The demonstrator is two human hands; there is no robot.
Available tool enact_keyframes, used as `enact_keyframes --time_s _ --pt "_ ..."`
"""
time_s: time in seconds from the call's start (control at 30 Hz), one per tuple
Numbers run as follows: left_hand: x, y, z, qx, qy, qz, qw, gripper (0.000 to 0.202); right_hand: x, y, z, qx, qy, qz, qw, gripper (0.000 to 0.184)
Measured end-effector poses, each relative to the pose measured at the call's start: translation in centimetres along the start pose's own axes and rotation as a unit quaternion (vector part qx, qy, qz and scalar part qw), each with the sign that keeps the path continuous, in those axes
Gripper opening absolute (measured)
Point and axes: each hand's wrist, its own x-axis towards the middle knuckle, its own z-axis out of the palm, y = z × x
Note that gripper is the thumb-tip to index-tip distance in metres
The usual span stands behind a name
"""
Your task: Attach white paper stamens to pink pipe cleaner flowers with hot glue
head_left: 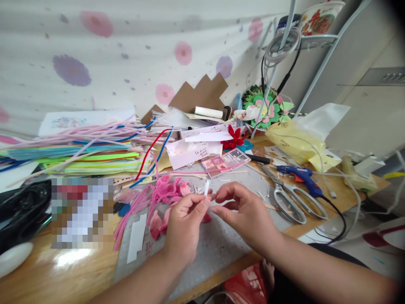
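Observation:
My left hand (184, 223) and my right hand (242, 211) meet above a grey work mat (218, 245) on a wooden table. Both pinch a small white strip (207, 188) between thumb and fingers; the strip stands up from the left hand's fingertips. Just behind and left of the hands lies a heap of pink pipe cleaners and pink petal shapes (160, 198). A small clear palette with pink squares (225, 161) lies beyond the hands.
Scissors (289, 200) and a blue glue gun (302, 177) with a black cord lie right of the hands. Stacked coloured sheets and long pipe cleaners (85, 154) fill the left. Papers, a red flower (234, 137), a yellow bag (295, 145) and a metal rack (284, 55) stand behind.

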Motion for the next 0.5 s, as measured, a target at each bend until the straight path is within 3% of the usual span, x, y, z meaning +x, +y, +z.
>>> enact_keyframes --time_s 0.17,0.37,0.5 --pt "0.0 0.1 0.0 -0.038 0.005 -0.005 0.999 0.010 0.4 0.3 0.4 0.046 0.001 0.051 0.998 0.027" --pt "0.0 0.1 0.1 -0.049 -0.003 -0.004 0.999 0.008 0.4 0.3 1.4 0.195 -0.034 0.092 0.976 0.034" --pt "0.1 0.0 0.1 -0.025 -0.009 -0.005 1.000 0.008 0.6 0.4 1.3 0.214 -0.024 0.076 0.974 0.034"
